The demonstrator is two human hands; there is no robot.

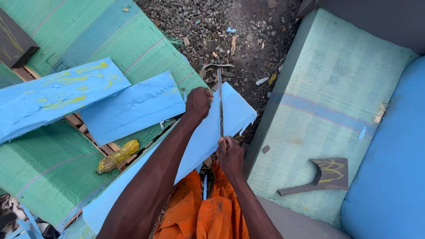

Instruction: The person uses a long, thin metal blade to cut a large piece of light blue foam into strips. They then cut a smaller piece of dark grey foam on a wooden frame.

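The right hand [230,156] is closed around the handle of a long thin blade [220,104], which stands in the blue foam sheet [208,132] near its far corner, its tip reaching out over the gravel ground [239,40]. The left hand [198,102] is curled shut on the foam sheet just beside the blade, pressing it down. A yellow-stained bottle [117,156] lies on wooden slats at the sheet's left edge, and a dark cut-out piece [323,176] rests on the pale green block [327,102] to the right.
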